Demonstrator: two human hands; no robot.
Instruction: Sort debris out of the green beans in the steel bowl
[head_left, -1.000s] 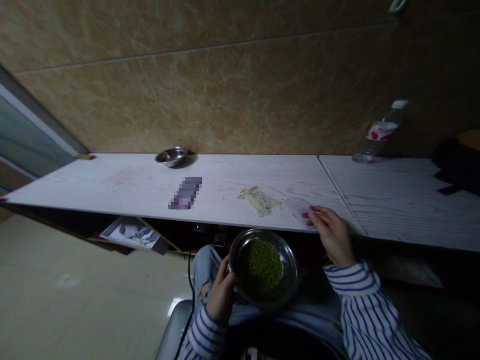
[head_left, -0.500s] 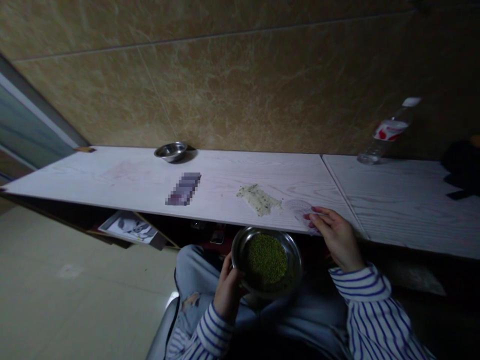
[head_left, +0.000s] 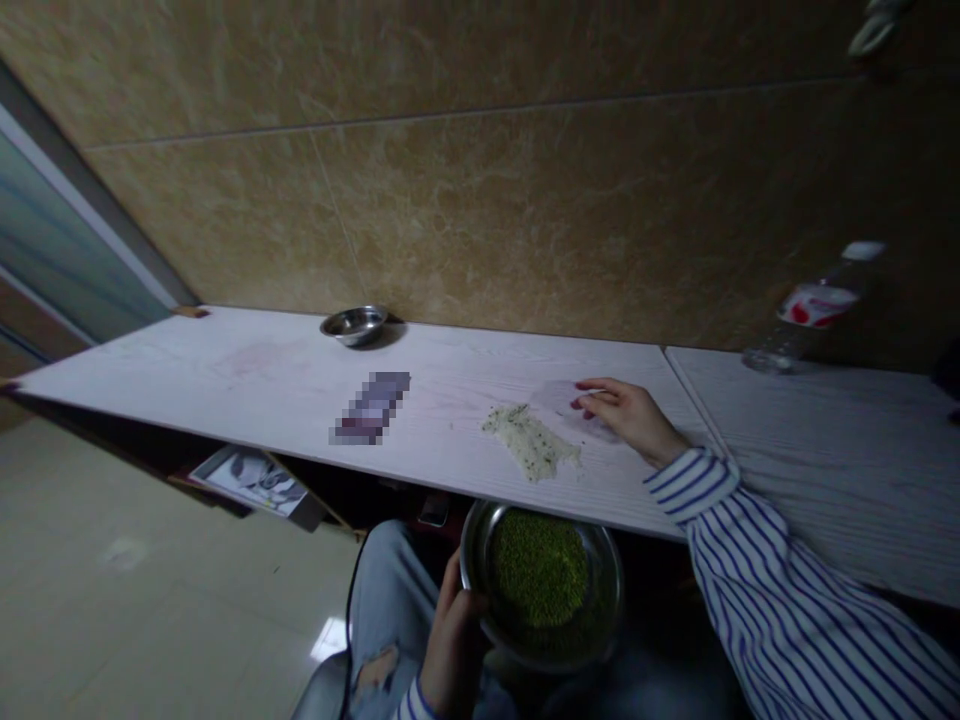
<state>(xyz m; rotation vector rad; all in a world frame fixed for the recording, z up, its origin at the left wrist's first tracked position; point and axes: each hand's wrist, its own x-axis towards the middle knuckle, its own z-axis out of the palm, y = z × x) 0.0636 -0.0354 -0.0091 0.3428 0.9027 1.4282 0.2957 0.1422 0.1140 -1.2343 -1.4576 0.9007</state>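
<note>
Left hand (head_left: 455,625) gripping metal bowl (head_left: 606,600) of green grains (head_left: 538,570), right hand (head_left: 634,418) holding clear disc (head_left: 553,398)

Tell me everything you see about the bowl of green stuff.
The bowl is round and silvery, apparently metal, with shiny bare wall showing beside many small green grains. The left hand grips its left rim. Its open top faces up, near the front edge of the counter; whether it rests on the jeans is hidden.

ref = pixelated flat item (head_left: 373,408): small steel bowl (head_left: 354,328) just behind it, capped clear bottle (head_left: 816,307) well off to its right, marbled tan wall (head_left: 480,220) behind, grey-white box (head_left: 251,480) lower left of it
</note>
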